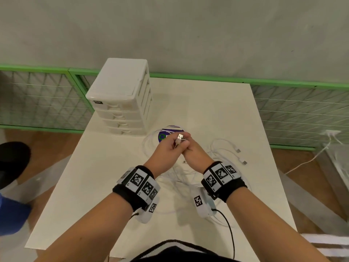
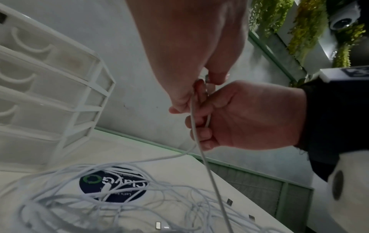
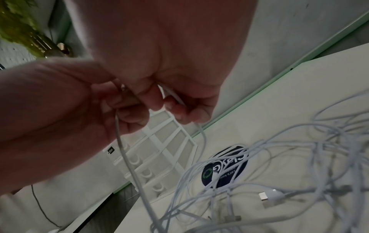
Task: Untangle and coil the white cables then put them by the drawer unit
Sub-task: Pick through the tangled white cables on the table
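— What do you have, starting from the left?

— The drawer unit (image 1: 120,95) stands at the table's (image 1: 217,103) far left corner. Just right of it the white cables (image 1: 179,178) lie in a loose tangle, spread over a dark round sticker (image 1: 162,136), with some plugs well out to the right.

— And the hands?

— I see both raised together above the heap. My left hand (image 1: 168,150) has its fingers curled round a USB plug (image 1: 180,137), metal end pointing away from me. My right hand (image 1: 194,152) touches the left and pinches the same cable (image 2: 207,157) just behind the plug.

— Which way does that cable run?

— Straight down from the two hands into the tangle below, nearly upright. I judge the next pull should go up and toward me, away from the heap, the right hand sliding along while the left keeps the plug.
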Available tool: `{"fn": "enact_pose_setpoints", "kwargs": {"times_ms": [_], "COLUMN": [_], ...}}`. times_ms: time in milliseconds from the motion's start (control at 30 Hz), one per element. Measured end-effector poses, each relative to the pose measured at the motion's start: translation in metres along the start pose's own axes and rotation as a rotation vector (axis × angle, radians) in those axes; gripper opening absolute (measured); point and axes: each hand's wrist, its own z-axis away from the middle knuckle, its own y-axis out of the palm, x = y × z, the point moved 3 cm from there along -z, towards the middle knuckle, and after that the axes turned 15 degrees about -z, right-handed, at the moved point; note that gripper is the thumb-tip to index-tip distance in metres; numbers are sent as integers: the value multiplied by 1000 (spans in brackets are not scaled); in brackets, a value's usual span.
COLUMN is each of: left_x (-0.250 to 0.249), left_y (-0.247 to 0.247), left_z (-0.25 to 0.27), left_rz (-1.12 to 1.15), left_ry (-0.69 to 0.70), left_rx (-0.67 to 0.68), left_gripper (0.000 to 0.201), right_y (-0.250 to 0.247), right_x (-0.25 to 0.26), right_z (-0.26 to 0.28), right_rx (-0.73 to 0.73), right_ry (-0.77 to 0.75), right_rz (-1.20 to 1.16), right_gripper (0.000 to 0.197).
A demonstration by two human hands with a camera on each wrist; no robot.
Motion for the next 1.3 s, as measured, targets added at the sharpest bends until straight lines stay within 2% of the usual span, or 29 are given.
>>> {"fn": "enact_pose_setpoints", "kwargs": {"times_ms": [100, 167, 233, 300, 367, 433, 500, 567, 667, 733, 833, 933, 967, 1067, 1167, 1300], "left_x": [-3, -1, 1, 3, 6, 8, 10, 11, 15, 16, 12, 7, 5, 0, -3, 2], "left_y": [7, 12, 13, 13, 13, 16, 20, 22, 24, 24, 23, 25, 25, 29, 35, 34], "left_z": [-5, -10, -15, -19, -23, -25, -26, -27, -29, -29, -29, -29, -30, -31, -32, -32], "left_rz": [-10, 5, -8, -44, -68, -72, -69, -55, -53, -16, 49, 71, 66, 41, 32, 23], "left_ry": [0, -30, -65, -78, -85, -68, -43, -41, -64, -89, -114, -89, -92, -64, -18, 13], "left_rx": [-39, -44, -50, -57, -48, -27, -9, 2, 1, 1, 8, -22, -42, -77, -38, 18], "left_gripper": [10, 16, 17, 16, 16, 19, 23, 22, 23, 24, 22, 14, 9, 22, 31, 32], "right_y": [-5, -17, -44, -82, -125, -161, -180, -189, -193, -192, -190, -176, -166, -125, -92, -86], "right_x": [5, 0, -11, -28, -54, -80, -101, -113, -116, -117, -107, -74, -59, -19, 1, 7], "right_z": [3, 6, 11, 17, 22, 29, 36, 39, 42, 42, 37, 27, 24, 15, 10, 11], "right_rx": [29, 10, -160, -373, -491, -493, -410, -370, -462, -474, -515, -562, -551, -393, -219, -170], "right_ry": [0, 16, 59, 110, 269, 490, 642, 683, 712, 726, 634, 364, 244, 23, -40, -20], "right_rz": [-60, -1, 79, 177, 410, 608, 757, 877, 895, 895, 770, 589, 540, 359, 278, 187], "right_gripper": [34, 43, 45, 31, 29, 34, 40, 38, 33, 30, 22, 15, 12, 11, 20, 23]}}
